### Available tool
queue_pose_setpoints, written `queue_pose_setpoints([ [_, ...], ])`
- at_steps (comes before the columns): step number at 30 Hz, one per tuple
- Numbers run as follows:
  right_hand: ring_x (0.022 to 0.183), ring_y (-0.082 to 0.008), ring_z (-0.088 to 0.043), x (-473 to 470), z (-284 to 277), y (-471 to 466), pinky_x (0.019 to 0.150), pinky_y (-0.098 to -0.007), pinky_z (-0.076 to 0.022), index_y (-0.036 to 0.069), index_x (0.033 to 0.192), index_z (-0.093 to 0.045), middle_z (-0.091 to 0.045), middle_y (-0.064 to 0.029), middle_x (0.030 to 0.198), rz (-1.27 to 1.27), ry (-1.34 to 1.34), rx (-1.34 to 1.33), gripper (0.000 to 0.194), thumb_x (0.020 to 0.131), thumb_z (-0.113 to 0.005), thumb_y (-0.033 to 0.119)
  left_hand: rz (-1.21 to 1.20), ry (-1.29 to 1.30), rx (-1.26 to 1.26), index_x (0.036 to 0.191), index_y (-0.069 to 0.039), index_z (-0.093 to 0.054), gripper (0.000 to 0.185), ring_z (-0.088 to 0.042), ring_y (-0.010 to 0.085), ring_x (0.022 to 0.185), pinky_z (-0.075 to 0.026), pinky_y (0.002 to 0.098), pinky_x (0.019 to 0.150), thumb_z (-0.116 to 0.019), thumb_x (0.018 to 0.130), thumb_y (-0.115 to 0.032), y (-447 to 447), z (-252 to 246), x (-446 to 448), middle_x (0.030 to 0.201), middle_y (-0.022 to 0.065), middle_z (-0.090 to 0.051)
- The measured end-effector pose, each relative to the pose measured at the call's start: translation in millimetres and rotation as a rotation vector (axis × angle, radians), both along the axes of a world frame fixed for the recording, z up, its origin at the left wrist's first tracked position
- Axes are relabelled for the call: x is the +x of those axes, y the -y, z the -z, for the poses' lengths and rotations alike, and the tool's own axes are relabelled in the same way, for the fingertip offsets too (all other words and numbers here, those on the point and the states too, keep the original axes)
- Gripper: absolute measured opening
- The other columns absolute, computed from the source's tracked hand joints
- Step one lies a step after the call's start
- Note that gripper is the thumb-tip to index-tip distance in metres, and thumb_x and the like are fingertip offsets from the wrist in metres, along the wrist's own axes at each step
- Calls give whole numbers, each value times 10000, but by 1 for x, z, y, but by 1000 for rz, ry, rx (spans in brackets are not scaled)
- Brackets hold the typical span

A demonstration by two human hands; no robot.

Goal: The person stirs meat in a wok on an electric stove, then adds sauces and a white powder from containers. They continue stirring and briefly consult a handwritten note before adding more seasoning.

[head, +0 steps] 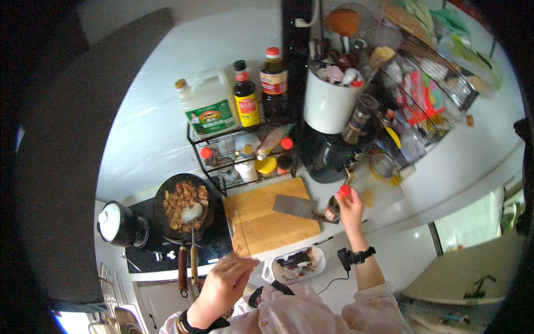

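Observation:
My right hand point(352, 206) grips a small dark glass bottle point(332, 208) by its red cap, over the counter just right of the cutting board. The bottle is tilted. In front of my body hangs my left hand point(229, 273), fingers bent together; its palm side is hidden, and no held thing shows. A cleaver point(294, 206) lies across the wooden cutting board point(254, 223), its handle end close to the bottle. Browned pieces of food point(181, 202) fill a wok point(167, 229) on the hob, and a spatula point(192, 213) rests in it, its wooden handle beside the wok's handle.
A black pot point(119, 223) stands left of the wok. Behind the board, a wire rack point(208, 169) carries jars, a jug point(210, 104) and tall sauce bottles point(246, 98). Farther right are a white utensil holder point(327, 102) and loaded baskets. A waste bin point(321, 263) hangs below the counter edge.

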State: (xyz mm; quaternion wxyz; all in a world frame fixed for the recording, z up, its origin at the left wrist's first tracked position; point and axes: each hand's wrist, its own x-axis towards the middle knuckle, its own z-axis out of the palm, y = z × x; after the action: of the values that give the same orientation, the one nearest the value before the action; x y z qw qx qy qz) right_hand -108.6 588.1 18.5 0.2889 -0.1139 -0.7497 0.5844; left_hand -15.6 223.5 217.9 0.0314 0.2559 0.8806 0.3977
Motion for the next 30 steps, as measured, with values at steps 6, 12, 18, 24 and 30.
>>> queue_pose_setpoints([
  [6,752,-96,-578,-62,55,-53,705,-261,-488,13,979,-608,-639,-16,845,105,74,195,161,861,-713,41,-241,124,75,975,-24,-699,206,-665,279,816,-539,353,716,-660,795,68,-3,10,15,864,117,-687],
  [12,829,-286,-671,-81,53,-61,742,-379,-534,-23,1056,-572,-657,-172,903,85,165,254,331,802,-757,81,-349,52,103,945,-24,-695,195,-671,277,846,-543,353,739,-642,796,90,2,16,23,886,109,-692],
  [18,1139,-378,-553,-86,-62,-1,972,-470,-441,1,1322,-473,-563,-225,1248,234,244,850,558,813,-694,65,-415,38,136,947,-22,-691,214,-674,288,874,-545,362,758,-621,796,112,16,16,35,935,115,-691],
  [24,1190,-227,-587,-176,-215,148,1032,-337,-440,-19,1229,-577,-631,-148,1235,-549,-462,432,323,925,-611,83,-453,-40,142,929,3,-686,202,-677,240,815,-549,316,700,-639,775,126,23,14,54,924,109,-689],
  [30,1115,-409,-570,-294,-278,253,979,-467,-456,-71,1215,-547,-602,-260,1184,-454,-337,981,569,829,-711,314,-582,-137,74,908,-34,-701,198,-665,256,854,-533,334,744,-673,764,99,40,11,88,905,93,-688],
])
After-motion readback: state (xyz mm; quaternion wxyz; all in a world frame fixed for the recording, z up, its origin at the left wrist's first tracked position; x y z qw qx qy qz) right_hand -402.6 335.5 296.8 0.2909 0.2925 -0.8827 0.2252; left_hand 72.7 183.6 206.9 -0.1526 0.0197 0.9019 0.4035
